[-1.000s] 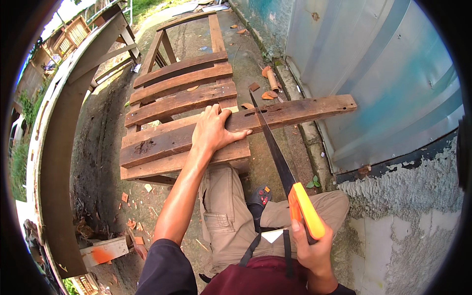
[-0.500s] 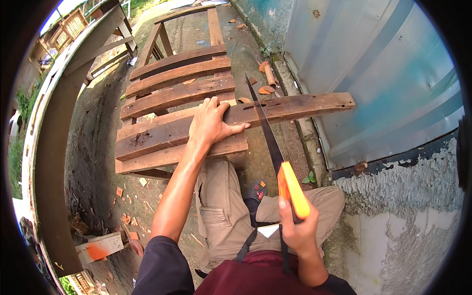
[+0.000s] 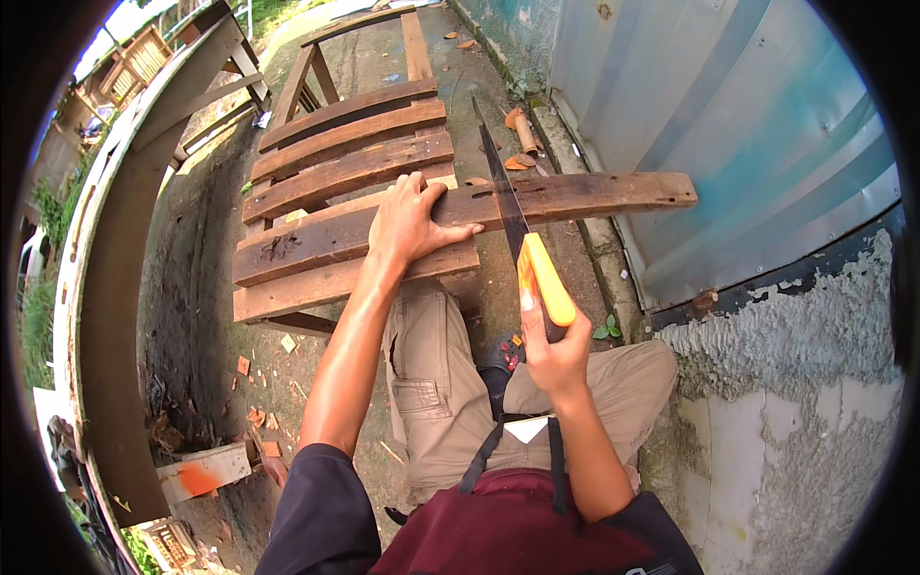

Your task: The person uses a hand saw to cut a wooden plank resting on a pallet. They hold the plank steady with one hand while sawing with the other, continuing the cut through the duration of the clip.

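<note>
A dark, weathered wooden plank (image 3: 594, 192) lies across a slatted wooden bench (image 3: 355, 158), its right end jutting out past the bench toward the metal sheet. My left hand (image 3: 412, 220) presses on the plank near the bench's right edge, fingers over its far side and thumb stretched along it. With my right hand (image 3: 556, 355) I grip the yellow and black handle of a handsaw (image 3: 506, 196). Its dark blade crosses the plank just right of my left thumb, the tip pointing away from me. Whether the teeth have cut into the wood cannot be made out.
A corrugated metal sheet (image 3: 747, 125) and rough plastered wall (image 3: 786, 335) stand on the right. To the left is a long wooden frame (image 3: 115, 316). A board with orange paint (image 3: 203, 474) and wood scraps lie on the concrete floor.
My right hand has pushed the saw forward, away from me, so its handle is now nearer the plank. My left hand stays on the plank. The view has shifted slightly.
</note>
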Available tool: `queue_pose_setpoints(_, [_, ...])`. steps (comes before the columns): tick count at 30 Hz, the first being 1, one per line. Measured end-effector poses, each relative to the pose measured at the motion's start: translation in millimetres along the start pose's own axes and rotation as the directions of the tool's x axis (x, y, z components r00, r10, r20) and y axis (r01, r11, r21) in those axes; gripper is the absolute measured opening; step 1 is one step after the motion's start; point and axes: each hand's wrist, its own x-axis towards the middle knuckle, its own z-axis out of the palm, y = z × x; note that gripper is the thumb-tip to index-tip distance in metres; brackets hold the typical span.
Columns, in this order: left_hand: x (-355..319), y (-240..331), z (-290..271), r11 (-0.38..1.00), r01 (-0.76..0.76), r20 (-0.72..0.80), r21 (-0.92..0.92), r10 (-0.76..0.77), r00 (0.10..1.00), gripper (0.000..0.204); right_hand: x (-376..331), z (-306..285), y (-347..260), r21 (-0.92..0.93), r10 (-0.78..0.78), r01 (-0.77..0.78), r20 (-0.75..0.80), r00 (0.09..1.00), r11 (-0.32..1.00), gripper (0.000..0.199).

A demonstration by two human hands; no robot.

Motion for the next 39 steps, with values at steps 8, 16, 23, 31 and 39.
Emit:
queue_pose_setpoints(8, [1.5,-8.8,11.1,1.000,-0.007,-0.005,0.014,0.007,1.000,0.086,6.2,13.8,3.4,0.075,-0.022,0.025,-0.049,0.999,0.997,0.021])
queue_pose_setpoints(16, [1.4,-4.8,7.1,0.961,-0.183,-0.194,0.206,0.223,0.955,0.079,-4.5,0.1,46.4,0.207,-0.062,0.066,-0.026,0.998,0.976,0.020])
queue_pose_setpoints(23, [-6.9,-18.8,28.1,0.989,-0.091,-0.150,0.115,0.108,0.983,0.075,-16.7,12.4,58.2,0.130,-0.033,0.032,0.007,0.999,0.991,0.024])
queue_pose_setpoints(31, [-4.1,-7.3,25.1,0.976,-0.126,-0.110,0.178,0.147,0.983,0.056,-23.9,16.4,125.5,0.030,-0.131,0.131,0.021,0.991,0.991,0.027])
queue_pose_setpoints(39, [26.5,-6.6,23.3,0.950,0.306,-0.144,0.069,-0.294,0.945,0.067,-47.3,9.3,146.5,-0.007,-0.202,0.202,0.005,0.979,0.979,0.020])
